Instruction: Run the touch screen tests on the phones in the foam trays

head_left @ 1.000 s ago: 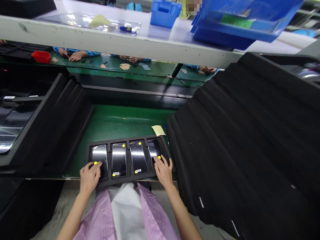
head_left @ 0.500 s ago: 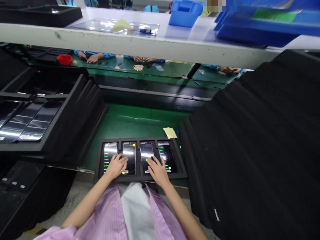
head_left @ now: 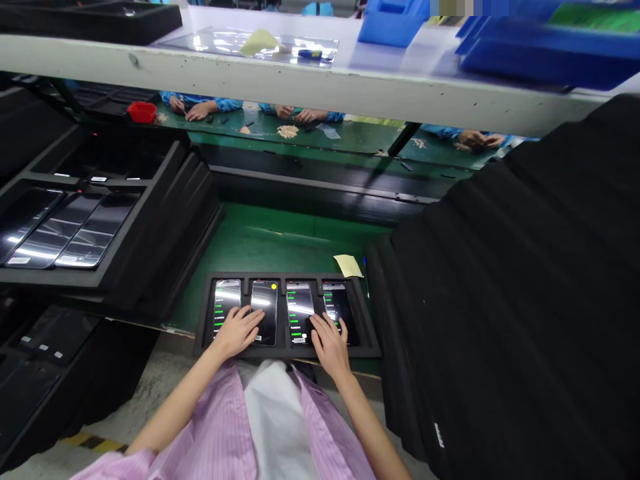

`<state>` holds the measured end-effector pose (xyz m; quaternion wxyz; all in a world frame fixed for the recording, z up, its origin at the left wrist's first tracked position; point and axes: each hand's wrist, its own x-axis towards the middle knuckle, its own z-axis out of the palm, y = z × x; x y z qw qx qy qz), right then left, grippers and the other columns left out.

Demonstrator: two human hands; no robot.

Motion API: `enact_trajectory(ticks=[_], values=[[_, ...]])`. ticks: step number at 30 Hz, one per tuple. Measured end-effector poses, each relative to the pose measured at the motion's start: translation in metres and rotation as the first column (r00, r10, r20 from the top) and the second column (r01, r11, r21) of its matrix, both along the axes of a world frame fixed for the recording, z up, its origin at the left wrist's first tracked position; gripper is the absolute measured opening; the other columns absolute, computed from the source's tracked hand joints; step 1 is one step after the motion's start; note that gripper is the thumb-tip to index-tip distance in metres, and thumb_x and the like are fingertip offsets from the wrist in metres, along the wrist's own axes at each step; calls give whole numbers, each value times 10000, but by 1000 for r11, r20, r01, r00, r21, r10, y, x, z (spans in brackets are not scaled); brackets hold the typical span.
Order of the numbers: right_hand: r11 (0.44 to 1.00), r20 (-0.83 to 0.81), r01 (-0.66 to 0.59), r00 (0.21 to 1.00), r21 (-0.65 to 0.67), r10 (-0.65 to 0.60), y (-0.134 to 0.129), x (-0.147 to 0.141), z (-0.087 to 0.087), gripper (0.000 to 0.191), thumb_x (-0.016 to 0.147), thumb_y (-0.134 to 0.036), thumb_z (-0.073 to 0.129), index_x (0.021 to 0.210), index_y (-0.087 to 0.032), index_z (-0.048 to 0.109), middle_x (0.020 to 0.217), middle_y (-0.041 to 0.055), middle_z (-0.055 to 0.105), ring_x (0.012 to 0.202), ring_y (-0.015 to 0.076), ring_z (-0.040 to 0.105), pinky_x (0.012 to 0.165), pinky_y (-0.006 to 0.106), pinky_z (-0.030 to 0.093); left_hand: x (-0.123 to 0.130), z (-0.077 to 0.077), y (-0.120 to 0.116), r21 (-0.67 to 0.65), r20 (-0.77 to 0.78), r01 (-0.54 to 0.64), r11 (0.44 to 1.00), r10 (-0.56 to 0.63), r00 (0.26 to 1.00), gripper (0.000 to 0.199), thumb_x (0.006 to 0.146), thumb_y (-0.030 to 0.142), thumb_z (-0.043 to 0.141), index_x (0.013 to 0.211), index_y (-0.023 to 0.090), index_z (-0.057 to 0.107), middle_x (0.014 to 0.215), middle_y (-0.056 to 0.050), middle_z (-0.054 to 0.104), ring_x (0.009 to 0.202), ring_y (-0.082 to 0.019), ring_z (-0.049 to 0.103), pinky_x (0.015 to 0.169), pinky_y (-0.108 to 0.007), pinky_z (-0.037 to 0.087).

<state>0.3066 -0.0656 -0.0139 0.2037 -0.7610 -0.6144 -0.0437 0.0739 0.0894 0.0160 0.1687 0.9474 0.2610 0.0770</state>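
Several smartphones lie face up, side by side, in a black foam tray (head_left: 287, 353). My left hand (head_left: 239, 331) is open, fingers stretched over the leftmost phone (head_left: 229, 293) and onto the second phone (head_left: 265, 297). That second screen is dark with a yellow dot near its top; the leftmost lists green and white lines. Similar lines fill the third phone (head_left: 299, 307). Over the gap between it and the rightmost phone (head_left: 336, 295) rests my right hand (head_left: 331, 341), open, its fingers reaching the rightmost screen. Whether every fingertip touches glass I cannot tell.
A yellow paper note (head_left: 349, 265) and a blue pen (head_left: 367, 277) lie behind the tray. Stacked black trays rise at left (head_left: 165, 200) and right (head_left: 500, 280). Ahead, a white shelf (head_left: 300, 77) carries blue bins (head_left: 395, 23); beneath it co-workers' hands (head_left: 203, 110) show.
My right hand has shifted right, from the third phone toward the rightmost. The third screen went from dark with a yellow mark to lines of text. My left fingertips slid slightly right.
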Motion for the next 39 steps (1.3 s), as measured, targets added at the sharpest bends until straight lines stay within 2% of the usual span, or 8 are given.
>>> enact_trajectory(ticks=[9, 14, 16, 20, 23, 28, 33, 39], values=[[999, -18, 39, 999, 11, -39, -4, -1, 0, 368, 928, -283, 290, 1096, -203, 608, 1136, 47, 634, 1132, 210, 503, 1034, 452, 198, 21, -5, 7, -85, 38, 67, 994, -64, 997, 365, 845, 213, 398, 1149, 215, 599, 1157, -51, 636, 1044, -237, 517, 871, -366, 356], [1000, -56, 6, 998, 24, -4, 3, -13, 3, 370, 927, -279, 285, 1087, -200, 609, 1125, 54, 633, 1123, 203, 504, 1039, 443, 202, -1, -2, 18, -158, 126, -163, 974, 184, 975, 321, 844, 250, 418, 1099, 266, 614, 1141, -27, 641, 1072, -237, 512, 910, -393, 346], [999, -87, -8, 996, 34, 11, 8, -21, 3, 362, 922, -275, 296, 1080, -211, 614, 1125, 56, 627, 1122, 199, 499, 1039, 437, 212, -22, -4, 24, -192, 168, -353, 916, 385, 908, 339, 868, 257, 368, 1123, 235, 590, 1190, -71, 600, 1118, -253, 482, 938, -431, 330], [998, -164, -48, 985, 36, 53, 21, -37, 2, 348, 913, -259, 311, 1035, -228, 635, 1114, 58, 614, 1120, 194, 480, 1028, 431, 241, -67, -20, 30, -316, 211, -646, 694, 716, 666, 391, 838, 257, 393, 1206, 169, 489, 1254, -149, 490, 1181, -279, 426, 969, -465, 326], [994, -243, -99, 964, 49, 108, 31, -49, 1, 350, 913, -255, 311, 980, -235, 654, 1097, 59, 600, 1107, 191, 471, 1018, 440, 252, -82, -36, 30, -461, 167, -688, 560, 816, 553, 497, 764, 243, 496, 1252, 183, 420, 1232, -140, 479, 1101, -262, 495, 898, -427, 418], [992, -383, -103, 916, 70, 122, 44, -63, -2, 430, 928, -265, 265, 854, -245, 687, 1006, 53, 585, 999, 178, 502, 999, 449, 265, -82, -48, 31, -646, 84, -626, 436, 856, 510, 664, 703, 262, 600, 1312, 212, 339, 1310, -124, 412, 1084, -231, 506, 883, -371, 446], [993, -440, -107, 890, 56, 121, 49, -72, -3, 482, 932, -284, 250, 776, -268, 706, 974, 41, 567, 967, 178, 496, 1001, 459, 254, -85, -44, 34, -701, 29, -582, 412, 832, 554, 846, 619, 226, 668, 1363, 229, 265, 1366, -120, 331, 1193, -267, 413, 998, -415, 339], [992, -429, -127, 896, 5, 117, 50, -77, 0, 518, 932, -305, 236, 731, -285, 713, 1120, 37, 552, 1112, 209, 427, 1019, 477, 225, -87, -38, 36, -671, 27, -567, 478, 780, 626, 1050, 502, 182, 740, 1396, 216, 191, 1427, -151, 234, 1324, -319, 224, 1063, -474, 204]])
